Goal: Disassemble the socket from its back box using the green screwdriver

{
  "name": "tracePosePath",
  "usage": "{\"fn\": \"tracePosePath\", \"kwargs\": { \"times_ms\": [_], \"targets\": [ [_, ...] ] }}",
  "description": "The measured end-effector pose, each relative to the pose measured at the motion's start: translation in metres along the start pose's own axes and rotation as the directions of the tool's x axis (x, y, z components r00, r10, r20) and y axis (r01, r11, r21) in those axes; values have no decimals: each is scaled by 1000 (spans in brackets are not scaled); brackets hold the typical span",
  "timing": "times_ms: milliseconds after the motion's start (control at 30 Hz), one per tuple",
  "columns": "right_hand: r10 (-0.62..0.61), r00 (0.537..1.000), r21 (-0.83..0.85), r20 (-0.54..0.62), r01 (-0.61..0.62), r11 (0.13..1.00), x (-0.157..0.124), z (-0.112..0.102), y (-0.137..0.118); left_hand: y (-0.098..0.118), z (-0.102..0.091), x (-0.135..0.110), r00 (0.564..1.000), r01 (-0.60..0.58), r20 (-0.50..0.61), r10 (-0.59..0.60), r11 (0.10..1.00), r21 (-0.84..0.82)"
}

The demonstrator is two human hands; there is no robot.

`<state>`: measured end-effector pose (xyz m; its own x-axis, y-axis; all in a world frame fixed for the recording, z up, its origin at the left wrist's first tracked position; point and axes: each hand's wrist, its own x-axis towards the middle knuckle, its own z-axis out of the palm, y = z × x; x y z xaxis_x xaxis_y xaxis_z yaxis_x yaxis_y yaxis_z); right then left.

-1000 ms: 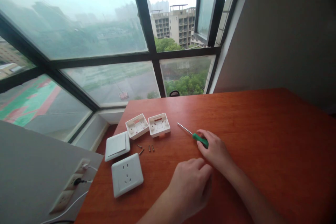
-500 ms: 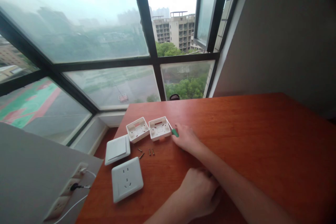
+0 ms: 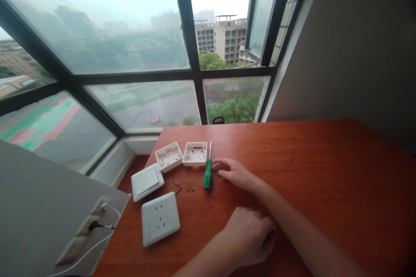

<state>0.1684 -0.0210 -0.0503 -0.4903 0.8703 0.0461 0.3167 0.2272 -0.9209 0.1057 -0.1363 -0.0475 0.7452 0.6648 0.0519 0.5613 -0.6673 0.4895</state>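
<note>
A screwdriver (image 3: 208, 174) with a green handle lies on the wooden table, its metal shaft pointing away from me. Just right of its handle is my right hand (image 3: 238, 174), open, fingers slightly bent and apart; whether a fingertip touches the handle I cannot tell. Nearer to me, my left hand (image 3: 248, 236) rests on the table as a loose fist, and nothing shows in it. Two white box-shaped socket back boxes, the right box (image 3: 195, 161) and the left box (image 3: 169, 164), stand open side up beside the screwdriver. Several small screws (image 3: 188, 186) lie in front of them.
A white switch plate (image 3: 147, 182) and a white socket plate (image 3: 160, 220) lie toward the table's left edge. Wall sockets (image 3: 87, 226) with plugged-in cables are on the low wall at left. Windows border the table's (image 3: 308, 160) far side; a wall stands at right.
My right hand has let go of the screwdriver and opened. The screwdriver now lies straight beside the right box, which has turned slightly. My left hand stays in a fist.
</note>
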Motion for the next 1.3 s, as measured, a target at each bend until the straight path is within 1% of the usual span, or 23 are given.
{"fn": "tracePosePath", "kwargs": {
  "times_ms": [167, 233, 300, 400, 500, 567, 633, 733, 867, 1033, 1300],
  "targets": [
    [-46, 999, 45, -9, 46, 998, -7, 0, -2, -1, -1, -1, 1000, 6, -3, -7, 1000, -22],
    [-48, 998, 37, -45, 49, 998, -14, -3, -4, -2, -2, -1, 1000, 1, 6, -1, 999, -44],
    [-36, 993, 17, -108, 39, 999, -26, -10, -4, -2, -6, -1, 1000, 16, 5, -16, 999, -48],
    [-1, 980, 3, -200, 1, 1000, -47, -22, 3, -2, -13, 3, 996, 81, -30, -80, 997, 11],
    [56, 957, 19, -286, -53, 998, -68, -31, 17, -4, -20, 8, 984, 162, -83, -155, 983, 86],
    [109, 929, 48, -354, -99, 994, -76, -33, 26, -7, -22, 11, 974, 215, -102, -203, 969, 121],
    [124, 912, 43, -390, -117, 992, -80, -32, 31, -13, -23, 13, 962, 262, -111, -248, 954, 147],
    [103, 914, -8, -392, -115, 993, -80, -29, 31, -22, -21, 14, 956, 278, -132, -261, 951, 135],
    [70, 924, -79, -375, -107, 991, -79, -27, 24, -29, -17, 12, 961, 234, -172, -218, 969, 82],
    [54, 931, -116, -362, -102, 988, -80, -29, 21, -31, -15, 11, 960, 224, -185, -209, 972, 66],
    [46, 938, -131, -343, -97, 987, -79, -29, 22, -31, -18, 11, 966, 206, -172, -196, 977, 45]
  ]
}}
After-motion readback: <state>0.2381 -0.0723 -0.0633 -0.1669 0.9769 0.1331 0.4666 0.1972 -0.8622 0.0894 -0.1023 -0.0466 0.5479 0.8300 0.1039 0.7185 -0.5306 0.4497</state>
